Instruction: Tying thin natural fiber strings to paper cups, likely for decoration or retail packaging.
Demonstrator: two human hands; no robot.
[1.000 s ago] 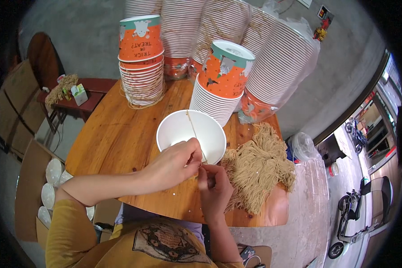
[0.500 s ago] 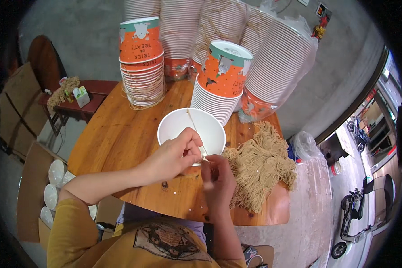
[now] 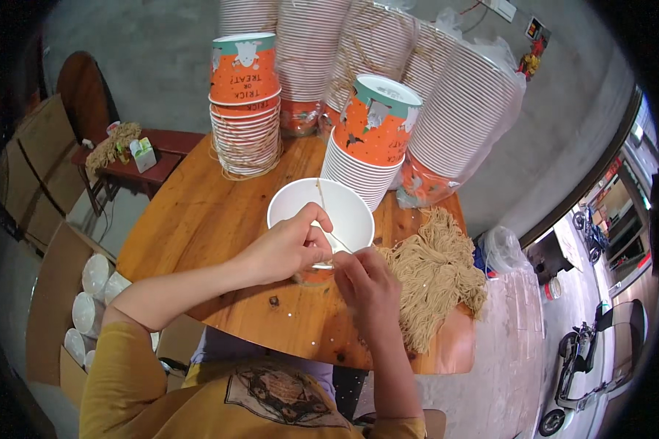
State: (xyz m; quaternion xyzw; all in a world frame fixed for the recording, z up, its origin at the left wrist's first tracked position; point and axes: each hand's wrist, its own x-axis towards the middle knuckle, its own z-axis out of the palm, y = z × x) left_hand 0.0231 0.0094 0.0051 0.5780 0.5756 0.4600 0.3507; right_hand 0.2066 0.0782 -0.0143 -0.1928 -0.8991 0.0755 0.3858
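Note:
A white-lined paper bucket (image 3: 285,208) sits on the wooden table in front of me, its mouth up and tipped toward me. From its far rim a thin tan cord (image 3: 320,192) runs down inside to my fingers. My left hand (image 3: 289,245) is at the near rim, thumb and fingers pinched on the cord. Just right of it, my right hand (image 3: 370,282) is closed with fingertips together at the cord's other stretch, by the near rim. The exact grip of the right fingertips is partly hidden. A heap of tan cords (image 3: 436,278) lies beside my right hand.
Behind the bucket stands a stack of upside-down orange buckets (image 3: 377,121); another stack (image 3: 245,80), with cords hanging on it, is at the left. Tall bagged stacks (image 3: 461,102) rise at the back. A cardboard box (image 3: 47,314) with white containers stands on the floor left.
My right hand has moved right and slightly away from the left, drawing a stretch of cord between them. The left hand keeps its pinch near the rim. The whole view has shifted slightly.

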